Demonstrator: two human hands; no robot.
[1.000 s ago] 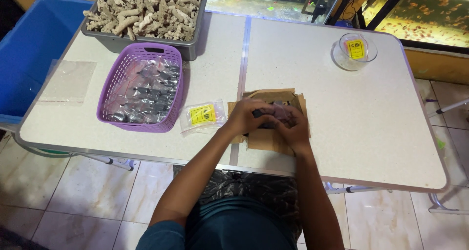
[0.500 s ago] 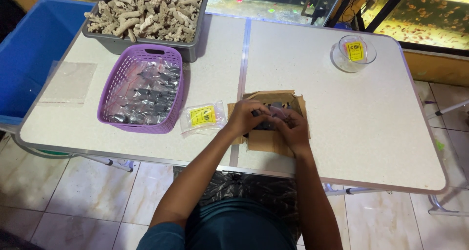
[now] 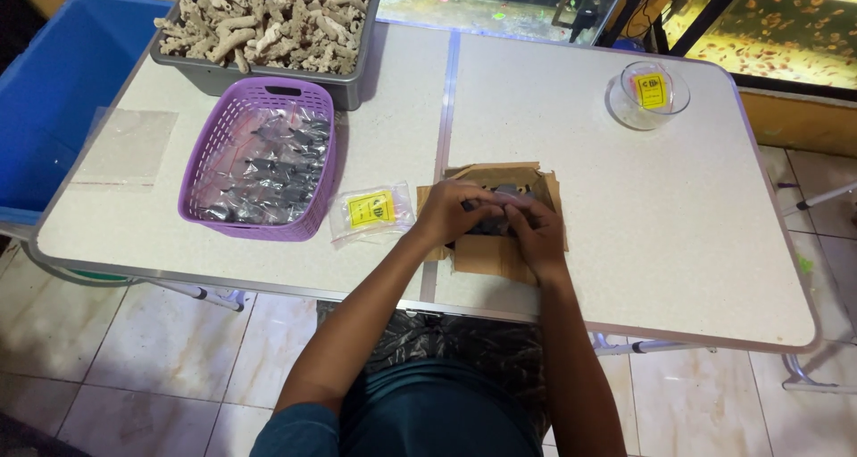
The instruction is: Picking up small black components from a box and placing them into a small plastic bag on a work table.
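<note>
Both my hands work close together over a small open cardboard box [image 3: 489,253] at the table's front middle. My left hand [image 3: 453,211] and my right hand [image 3: 533,228] pinch a small dark, shiny packet [image 3: 500,209] between their fingers above the box. What else lies inside the box is hidden by my hands. A clear bag with a yellow label [image 3: 370,211] lies flat just left of the box, near my left hand.
A purple basket [image 3: 207,164] holds several filled clear bags. Behind it stands a grey tub [image 3: 234,77] of pale rough chunks. A glass bowl [image 3: 625,109] with a yellow label sits far right. An empty clear bag [image 3: 125,146] lies left; a blue bin [image 3: 45,82] stands beside the table.
My hands stay at the box, with only small finger movement on the dark packet. The view has shifted slightly.
</note>
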